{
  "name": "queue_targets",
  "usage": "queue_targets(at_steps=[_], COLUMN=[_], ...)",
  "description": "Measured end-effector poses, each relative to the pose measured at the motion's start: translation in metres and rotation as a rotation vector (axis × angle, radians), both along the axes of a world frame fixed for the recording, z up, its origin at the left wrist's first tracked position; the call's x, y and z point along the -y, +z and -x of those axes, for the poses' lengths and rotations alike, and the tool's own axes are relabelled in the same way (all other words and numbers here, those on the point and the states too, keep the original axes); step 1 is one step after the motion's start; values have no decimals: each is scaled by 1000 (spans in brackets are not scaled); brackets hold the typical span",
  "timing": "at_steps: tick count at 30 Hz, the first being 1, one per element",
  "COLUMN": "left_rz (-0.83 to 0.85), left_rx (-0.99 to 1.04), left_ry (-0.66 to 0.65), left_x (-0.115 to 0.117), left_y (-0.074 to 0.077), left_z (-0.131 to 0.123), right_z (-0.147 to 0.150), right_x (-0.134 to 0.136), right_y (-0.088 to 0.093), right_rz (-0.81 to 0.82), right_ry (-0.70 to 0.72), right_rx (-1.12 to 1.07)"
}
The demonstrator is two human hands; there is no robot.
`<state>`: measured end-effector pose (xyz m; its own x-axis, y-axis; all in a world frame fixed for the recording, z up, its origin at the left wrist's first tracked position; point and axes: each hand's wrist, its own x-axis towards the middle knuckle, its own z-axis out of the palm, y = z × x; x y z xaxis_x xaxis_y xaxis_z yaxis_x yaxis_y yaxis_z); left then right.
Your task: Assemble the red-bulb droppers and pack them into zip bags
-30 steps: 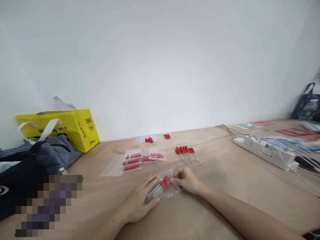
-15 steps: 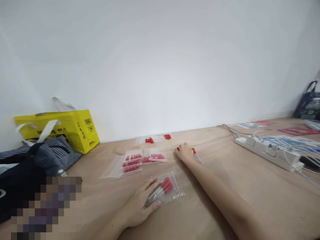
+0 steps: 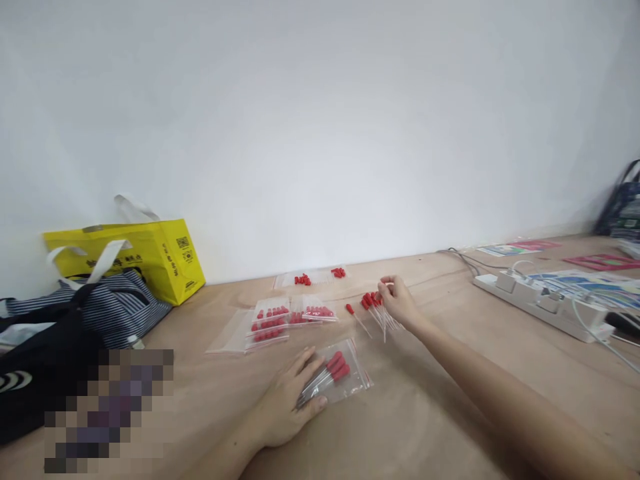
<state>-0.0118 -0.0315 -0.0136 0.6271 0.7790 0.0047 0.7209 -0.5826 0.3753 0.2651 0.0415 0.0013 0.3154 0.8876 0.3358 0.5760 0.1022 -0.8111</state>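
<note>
My left hand point(image 3: 293, 400) lies with its fingers spread over the lower part of a clear zip bag point(image 3: 355, 383) that holds several red-tipped sticks point(image 3: 337, 367). Farther back, my right hand point(image 3: 395, 300) has thumb and forefinger bent together at a pile of loose red-headed sticks point(image 3: 369, 300); what is between the fingertips is too small to make out. One loose red-headed stick point(image 3: 357, 319) lies apart, left of the pile. Filled bags point(image 3: 270, 323) overlap one another left of centre, and more bags with red pieces point(image 3: 303, 280) lie near the wall.
At the left stand a yellow bag point(image 3: 170, 260), a striped bag point(image 3: 120, 307) and a black bag point(image 3: 35, 393). A white power strip point(image 3: 525, 303) with cables and printed sheets point(image 3: 590, 287) is at the right. The wall point(image 3: 320, 133) closes off the back.
My right hand has moved right and lifted a little, uncovering the loose sticks. My left hand stays on the bag. The whole view has shifted slightly.
</note>
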Motion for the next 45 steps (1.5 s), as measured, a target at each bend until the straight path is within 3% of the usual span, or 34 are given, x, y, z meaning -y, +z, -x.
queue_targets(at_steps=[5, 10, 18, 23, 33, 39, 41, 45], left_rz=[-6, -17, -26, -13, -26, 2, -2, -14], left_rx=[-2, 26, -28, -48, -26, -52, -46, 3], left_ry=[9, -2, 4, 10, -6, 16, 10, -7], left_x=[2, 0, -1, 1, -1, 1, 0, -3], left_y=[2, -1, 0, 2, -3, 4, 3, -4], left_z=[-2, 0, -3, -4, -1, -4, -3, 0], right_z=[11, 24, 41, 44, 44, 42, 35, 34], right_x=[29, 40, 66, 76, 67, 53, 38, -2], right_y=[-28, -45, -47, -44, -45, -46, -38, -21], right_rz=[-121, -37, 188, 271, 396, 395, 365, 247], right_ry=[106, 100, 176, 441, 758, 583, 429, 207], right_rx=[-522, -661, -958, -691, -341, -95, 83, 182])
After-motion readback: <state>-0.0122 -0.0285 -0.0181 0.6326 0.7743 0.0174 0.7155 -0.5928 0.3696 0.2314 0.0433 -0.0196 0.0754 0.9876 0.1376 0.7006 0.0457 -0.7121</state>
